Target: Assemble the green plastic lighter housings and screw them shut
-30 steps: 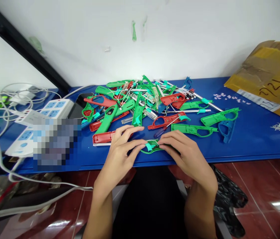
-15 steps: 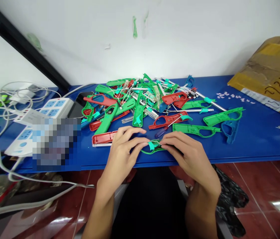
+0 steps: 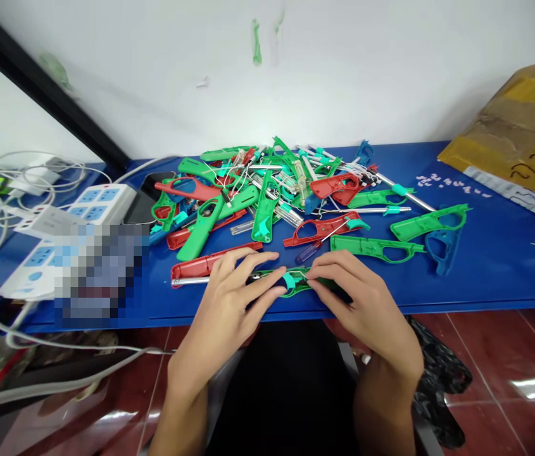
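In front of me is a blue table (image 3: 485,278). At its left end I have a white power strip (image 3: 118,201) with blue sockets, and white cables (image 3: 0,310) that loop about there and sag below the table's front edge. A dark, phone-like slab (image 3: 142,206) lies flat toward the table's left rear. At the table's right rear I see a cardboard box (image 3: 523,130) with yellow tape, black handwriting and a pale label (image 3: 509,188). Behind the table I face a white wall (image 3: 357,69) bearing a green smear (image 3: 256,43). Beneath the table I see red floor tiles (image 3: 499,373) and a crumpled black plastic bag (image 3: 440,373).
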Demonstrator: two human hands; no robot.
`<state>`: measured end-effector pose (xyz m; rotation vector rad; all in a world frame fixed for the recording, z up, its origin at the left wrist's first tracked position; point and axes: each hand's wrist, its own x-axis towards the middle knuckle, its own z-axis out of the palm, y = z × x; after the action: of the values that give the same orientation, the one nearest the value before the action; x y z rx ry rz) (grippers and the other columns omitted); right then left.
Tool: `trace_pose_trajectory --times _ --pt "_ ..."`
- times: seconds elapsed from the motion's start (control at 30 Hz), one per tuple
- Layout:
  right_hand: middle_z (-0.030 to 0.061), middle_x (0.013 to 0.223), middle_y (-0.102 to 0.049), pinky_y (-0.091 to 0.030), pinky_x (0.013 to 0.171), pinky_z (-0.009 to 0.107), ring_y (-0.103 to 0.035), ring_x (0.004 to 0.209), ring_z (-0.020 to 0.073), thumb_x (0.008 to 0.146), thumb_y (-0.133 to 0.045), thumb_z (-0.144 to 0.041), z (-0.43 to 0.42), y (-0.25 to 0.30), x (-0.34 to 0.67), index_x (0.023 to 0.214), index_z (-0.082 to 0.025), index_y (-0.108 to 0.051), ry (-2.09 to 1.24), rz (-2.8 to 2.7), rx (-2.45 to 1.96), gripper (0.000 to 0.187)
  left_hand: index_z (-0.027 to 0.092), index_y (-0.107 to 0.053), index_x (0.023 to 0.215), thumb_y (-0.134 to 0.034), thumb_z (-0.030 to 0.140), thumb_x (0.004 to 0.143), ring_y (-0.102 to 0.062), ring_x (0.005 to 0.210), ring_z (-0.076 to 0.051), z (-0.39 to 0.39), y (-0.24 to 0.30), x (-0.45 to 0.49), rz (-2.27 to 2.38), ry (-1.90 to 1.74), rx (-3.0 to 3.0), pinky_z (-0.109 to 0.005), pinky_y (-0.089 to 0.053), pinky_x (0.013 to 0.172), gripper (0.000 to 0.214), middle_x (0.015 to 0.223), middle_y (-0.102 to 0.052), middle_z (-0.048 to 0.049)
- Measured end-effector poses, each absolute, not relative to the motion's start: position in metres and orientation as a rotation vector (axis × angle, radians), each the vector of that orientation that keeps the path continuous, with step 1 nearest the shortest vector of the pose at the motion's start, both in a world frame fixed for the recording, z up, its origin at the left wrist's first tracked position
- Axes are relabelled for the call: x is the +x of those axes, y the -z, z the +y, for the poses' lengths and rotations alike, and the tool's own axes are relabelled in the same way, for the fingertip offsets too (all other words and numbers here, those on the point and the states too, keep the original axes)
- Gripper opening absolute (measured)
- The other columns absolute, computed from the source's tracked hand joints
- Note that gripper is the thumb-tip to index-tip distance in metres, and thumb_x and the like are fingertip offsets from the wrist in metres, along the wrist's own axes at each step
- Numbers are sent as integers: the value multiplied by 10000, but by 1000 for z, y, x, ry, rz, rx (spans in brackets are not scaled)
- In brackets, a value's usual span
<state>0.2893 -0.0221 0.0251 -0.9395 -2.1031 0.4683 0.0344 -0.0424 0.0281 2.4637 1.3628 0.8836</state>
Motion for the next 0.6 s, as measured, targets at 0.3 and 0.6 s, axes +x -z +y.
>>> trace_pose_trajectory --times 0.3,0.6 --pt "61 1084 -789 -570 946 423 -703 1011 228 1091 -686 -161 -21 -23 288 1127 -235 -730 -312 -2128 -932 93 281 -709 1483 -696 323 1094 -649 1280 -302 -45 -23 36 1349 -869 2466 -538 -526 1099 392 1443 -750 -98" --pt "56 1069 -821 -573 943 403 -753 989 226 1054 -730 -125 -20 -27 287 1079 -229 -770 -326 -2068 -966 113 250 -721 1451 -724 347 1075 -694 1217 -293 -43 -21 38 1333 -968 2461 -514 -571 1058 388 1360 -793 -104"
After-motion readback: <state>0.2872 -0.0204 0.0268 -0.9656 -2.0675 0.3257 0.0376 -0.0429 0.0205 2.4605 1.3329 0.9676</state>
